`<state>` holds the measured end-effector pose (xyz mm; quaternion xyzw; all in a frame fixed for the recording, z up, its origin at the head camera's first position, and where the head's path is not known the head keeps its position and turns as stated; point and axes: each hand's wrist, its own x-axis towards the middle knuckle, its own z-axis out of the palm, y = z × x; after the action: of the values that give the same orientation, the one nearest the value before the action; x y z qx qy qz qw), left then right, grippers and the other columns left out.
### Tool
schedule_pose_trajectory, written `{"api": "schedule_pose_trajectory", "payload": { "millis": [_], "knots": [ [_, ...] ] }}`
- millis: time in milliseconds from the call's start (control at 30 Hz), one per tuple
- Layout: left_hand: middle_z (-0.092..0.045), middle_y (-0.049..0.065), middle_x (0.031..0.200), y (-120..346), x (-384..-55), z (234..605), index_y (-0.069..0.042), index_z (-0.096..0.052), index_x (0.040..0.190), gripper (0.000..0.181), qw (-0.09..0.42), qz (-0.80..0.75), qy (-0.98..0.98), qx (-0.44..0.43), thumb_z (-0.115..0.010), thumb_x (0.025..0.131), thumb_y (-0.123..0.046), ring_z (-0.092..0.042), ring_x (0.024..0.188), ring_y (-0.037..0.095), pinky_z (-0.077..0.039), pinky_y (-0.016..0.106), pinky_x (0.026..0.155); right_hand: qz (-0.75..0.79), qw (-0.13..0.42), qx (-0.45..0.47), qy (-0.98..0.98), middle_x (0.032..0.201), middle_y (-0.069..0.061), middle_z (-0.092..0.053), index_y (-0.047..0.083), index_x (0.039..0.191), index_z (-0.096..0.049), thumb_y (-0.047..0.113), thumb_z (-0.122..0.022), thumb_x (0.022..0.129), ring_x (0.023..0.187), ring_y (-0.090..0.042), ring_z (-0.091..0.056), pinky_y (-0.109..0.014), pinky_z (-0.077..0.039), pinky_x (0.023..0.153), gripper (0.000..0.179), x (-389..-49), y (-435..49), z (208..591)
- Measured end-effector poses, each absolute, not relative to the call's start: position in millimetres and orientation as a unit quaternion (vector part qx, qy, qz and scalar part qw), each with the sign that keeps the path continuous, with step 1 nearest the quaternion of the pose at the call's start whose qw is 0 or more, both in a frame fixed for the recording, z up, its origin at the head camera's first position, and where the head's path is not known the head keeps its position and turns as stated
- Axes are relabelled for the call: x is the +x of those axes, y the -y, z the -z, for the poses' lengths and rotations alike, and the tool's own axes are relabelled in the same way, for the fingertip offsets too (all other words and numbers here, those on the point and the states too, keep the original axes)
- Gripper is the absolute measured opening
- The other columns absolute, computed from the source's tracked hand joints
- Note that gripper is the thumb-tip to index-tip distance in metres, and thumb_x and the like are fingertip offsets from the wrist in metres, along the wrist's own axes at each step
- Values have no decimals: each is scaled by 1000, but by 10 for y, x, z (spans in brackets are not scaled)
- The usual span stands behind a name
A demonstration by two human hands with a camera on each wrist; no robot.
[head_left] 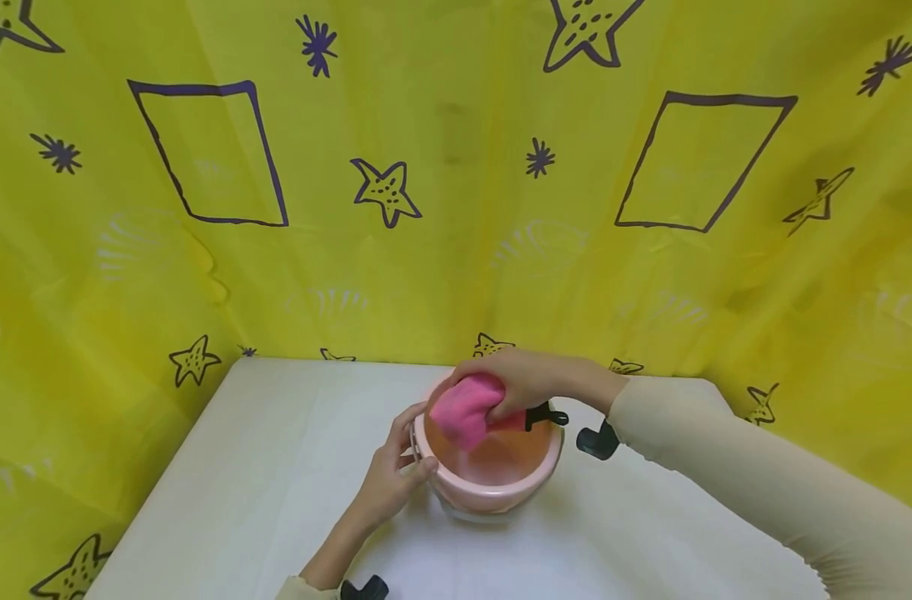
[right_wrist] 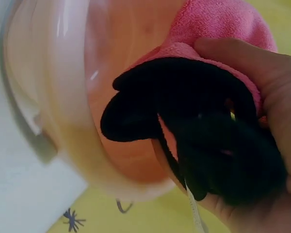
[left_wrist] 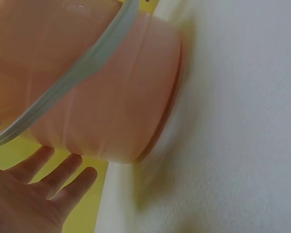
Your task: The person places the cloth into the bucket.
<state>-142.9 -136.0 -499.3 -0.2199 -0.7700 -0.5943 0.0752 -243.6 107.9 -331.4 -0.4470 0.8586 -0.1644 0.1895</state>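
A pale pink bucket point(head_left: 486, 500) stands on the white table, its mouth facing up. My left hand point(head_left: 392, 471) holds its left side near the rim; in the left wrist view several fingertips point(left_wrist: 82, 182) lie against the outer wall. My right hand point(head_left: 519, 379) grips a bright pink plush toy point(head_left: 467, 412) over the bucket's mouth. The toy has black parts, and a thin white tag point(right_wrist: 194, 211) hangs from it in the right wrist view. Part of the toy is hidden by the hand.
The bucket's pale grey handle point(left_wrist: 85, 68) hangs down along its side. Under it is a white tabletop point(head_left: 276, 467). A yellow curtain point(head_left: 456, 258) with dark star drawings hangs behind and on both sides. Each wrist carries a small black device point(head_left: 597, 442).
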Motion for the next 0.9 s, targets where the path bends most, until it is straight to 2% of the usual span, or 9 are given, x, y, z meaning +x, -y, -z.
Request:
{"api": "schedule_pose_trajectory", "payload": {
  "millis": [200,433,667,900],
  "knots": [
    [-56,17,147,1369,-1439,5001,-29,-34,156,71,77,590,772,-222,-71,96,-37,-61,126,32,-57,37,93,173,236,-466,-835,123,15,-62,43,137,-59,3,-80,85,105,-14,-59,-28,-56,81,69,-2448,-938,3437],
    [-60,20,141,1383,-1446,5010,-27,-33,156,70,80,590,770,-228,-70,97,-34,-64,122,31,-58,37,92,167,246,-461,-836,126,15,-60,44,136,-60,4,-81,86,108,-13,-58,-27,-55,83,67,-2460,-878,3460],
    [-58,15,145,1371,-1441,4991,-29,-34,156,72,74,592,772,-218,-71,95,-35,-60,127,26,-57,38,93,171,260,-463,-830,129,17,-58,44,133,-61,0,-81,84,111,-13,-56,-27,-56,83,69,-2468,-872,3488],
    [-56,14,147,1364,-1442,4997,-29,-33,157,72,80,589,772,-224,-70,96,-38,-61,125,27,-58,39,92,173,257,-469,-827,129,19,-58,43,134,-61,1,-80,85,111,-13,-56,-27,-56,83,68,-2493,-882,3520]
  ]
}}
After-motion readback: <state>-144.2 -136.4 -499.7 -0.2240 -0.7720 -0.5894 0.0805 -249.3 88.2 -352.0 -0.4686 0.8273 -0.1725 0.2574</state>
